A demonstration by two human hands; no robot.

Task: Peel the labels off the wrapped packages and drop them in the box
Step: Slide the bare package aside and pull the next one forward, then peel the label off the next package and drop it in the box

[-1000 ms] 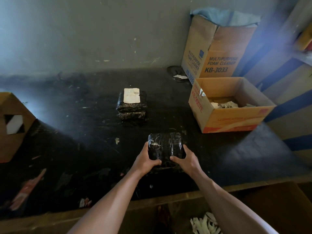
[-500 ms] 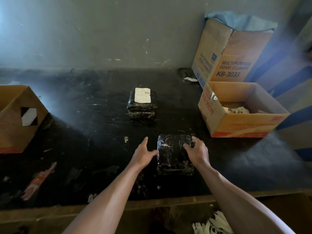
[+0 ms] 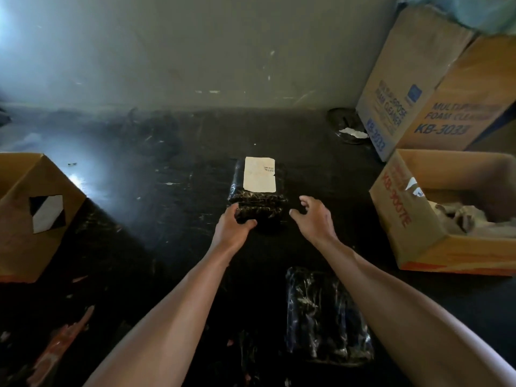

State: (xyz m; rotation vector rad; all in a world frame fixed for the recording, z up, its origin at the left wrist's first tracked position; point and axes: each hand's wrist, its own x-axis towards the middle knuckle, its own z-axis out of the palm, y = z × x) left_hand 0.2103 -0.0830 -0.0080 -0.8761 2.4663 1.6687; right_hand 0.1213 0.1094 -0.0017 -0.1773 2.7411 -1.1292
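The left hand [image 3: 234, 225] is curled around the near left corner of the labelled package stack [image 3: 257, 195]. The right hand [image 3: 314, 219] is held spread and empty just beside its right edge, forearm extended.

A scuffed grey wall [image 3: 195, 51] backs a dark, scratched surface [image 3: 167, 261]; hazy light glares from the left.
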